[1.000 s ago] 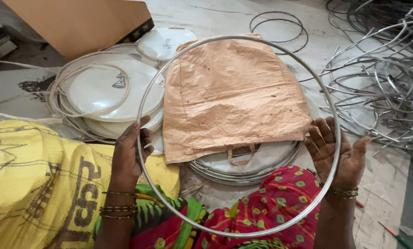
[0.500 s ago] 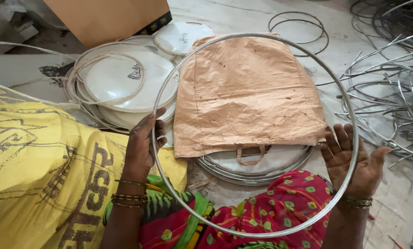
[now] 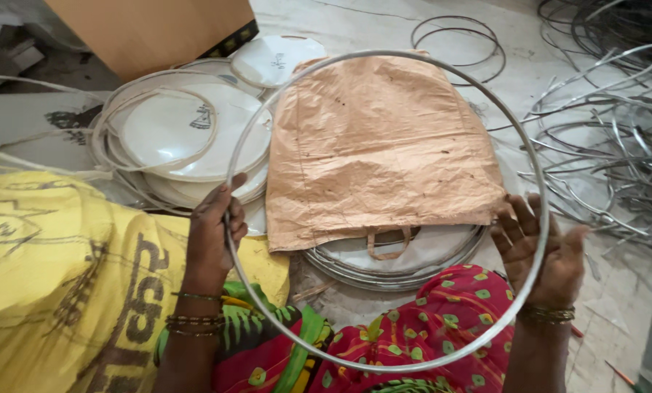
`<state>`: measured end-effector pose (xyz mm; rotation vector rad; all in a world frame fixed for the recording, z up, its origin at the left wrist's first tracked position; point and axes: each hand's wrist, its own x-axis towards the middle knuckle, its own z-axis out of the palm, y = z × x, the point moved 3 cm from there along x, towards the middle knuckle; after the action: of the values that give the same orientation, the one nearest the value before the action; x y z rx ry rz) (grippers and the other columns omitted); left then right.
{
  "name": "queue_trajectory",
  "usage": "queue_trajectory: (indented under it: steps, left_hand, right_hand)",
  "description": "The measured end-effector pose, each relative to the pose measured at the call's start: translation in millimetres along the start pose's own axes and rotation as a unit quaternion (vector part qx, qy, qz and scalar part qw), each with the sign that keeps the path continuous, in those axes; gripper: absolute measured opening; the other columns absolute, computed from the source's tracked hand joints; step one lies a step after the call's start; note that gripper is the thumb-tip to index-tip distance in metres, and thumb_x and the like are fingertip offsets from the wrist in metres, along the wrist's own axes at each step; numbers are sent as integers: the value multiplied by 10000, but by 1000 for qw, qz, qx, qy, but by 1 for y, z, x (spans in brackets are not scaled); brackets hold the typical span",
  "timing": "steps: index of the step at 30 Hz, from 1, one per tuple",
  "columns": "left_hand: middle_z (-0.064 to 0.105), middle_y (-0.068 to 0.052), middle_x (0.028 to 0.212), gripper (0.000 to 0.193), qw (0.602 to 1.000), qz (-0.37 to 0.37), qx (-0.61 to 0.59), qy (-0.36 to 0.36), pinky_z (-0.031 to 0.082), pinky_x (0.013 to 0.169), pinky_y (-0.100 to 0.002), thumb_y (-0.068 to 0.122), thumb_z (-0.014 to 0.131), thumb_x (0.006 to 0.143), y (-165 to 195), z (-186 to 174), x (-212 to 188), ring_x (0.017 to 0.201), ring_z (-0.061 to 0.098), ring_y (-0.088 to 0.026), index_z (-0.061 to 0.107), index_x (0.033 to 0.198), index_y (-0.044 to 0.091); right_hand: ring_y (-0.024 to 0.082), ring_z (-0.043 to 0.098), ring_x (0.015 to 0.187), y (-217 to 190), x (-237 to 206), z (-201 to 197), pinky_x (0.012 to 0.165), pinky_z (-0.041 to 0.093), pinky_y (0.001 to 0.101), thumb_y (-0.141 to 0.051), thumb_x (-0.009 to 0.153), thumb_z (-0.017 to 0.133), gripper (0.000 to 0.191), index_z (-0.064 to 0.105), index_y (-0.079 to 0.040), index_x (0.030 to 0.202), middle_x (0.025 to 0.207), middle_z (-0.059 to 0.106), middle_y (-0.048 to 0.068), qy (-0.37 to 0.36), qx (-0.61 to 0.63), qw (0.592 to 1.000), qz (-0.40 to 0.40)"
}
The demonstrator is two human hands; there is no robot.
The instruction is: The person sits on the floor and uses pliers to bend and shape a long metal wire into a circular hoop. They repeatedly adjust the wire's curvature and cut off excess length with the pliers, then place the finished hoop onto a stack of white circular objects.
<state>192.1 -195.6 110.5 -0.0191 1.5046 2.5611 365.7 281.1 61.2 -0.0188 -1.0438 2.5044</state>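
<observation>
At my far left a yellow printed woven sack (image 3: 57, 276) lies over my lap. Just beyond it a stack of round white discs ringed with loose wire hoops (image 3: 188, 138) rests on the floor, below a brown cardboard box (image 3: 151, 29). My left hand (image 3: 213, 233) grips the large thin silver metal ring (image 3: 384, 364) on its left side, fingers (image 3: 228, 200) curled shut round the wire. The ring hangs above my knees, framing a crumpled peach-coloured woven bag (image 3: 384, 145) that lies on a low pile of flat white discs with metal rims (image 3: 406, 258). My red flowered cloth (image 3: 428, 320) shows under the ring's lower arc. My right hand (image 3: 544, 247) holds the ring's right side, fingers spread and only loosely bent against the wire. Further right, a tangle of grey wire hoops (image 3: 610, 138) covers the floor.
</observation>
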Motion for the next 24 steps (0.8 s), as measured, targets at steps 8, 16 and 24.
queue_trajectory:
  steps: [8,16,24]
  left_hand:
    - [448,34,720,369,999,25,-34,-10,343,478,-196,183,499,1076,9,-1,-3,560,395,-43,572,1353,-50]
    - [459,31,719,370,999,38,-29,-9,339,483,-196,212,517,1090,8,1,0,558,394,-44,587,1334,-57]
    - [514,17,705,307,987,146,39,50,324,475,-210,217,622,1097,8,-8,-3,538,401,-46,661,1257,-41]
  right_hand:
    - [267,626,1234,4,1,-26,1048,504,456,-192,1118,484,482,492,-31,1572,1386,639,118,-3,40,999,19]
    - [234,651,1158,6,5,-25,984,530,421,-195,1092,555,512,493,-36,1574,1314,665,91,16,17,1000,18]
    - [240,682,1113,16,14,-27,939,598,410,-157,1138,555,436,509,-72,1564,1266,678,112,72,-57,996,9]
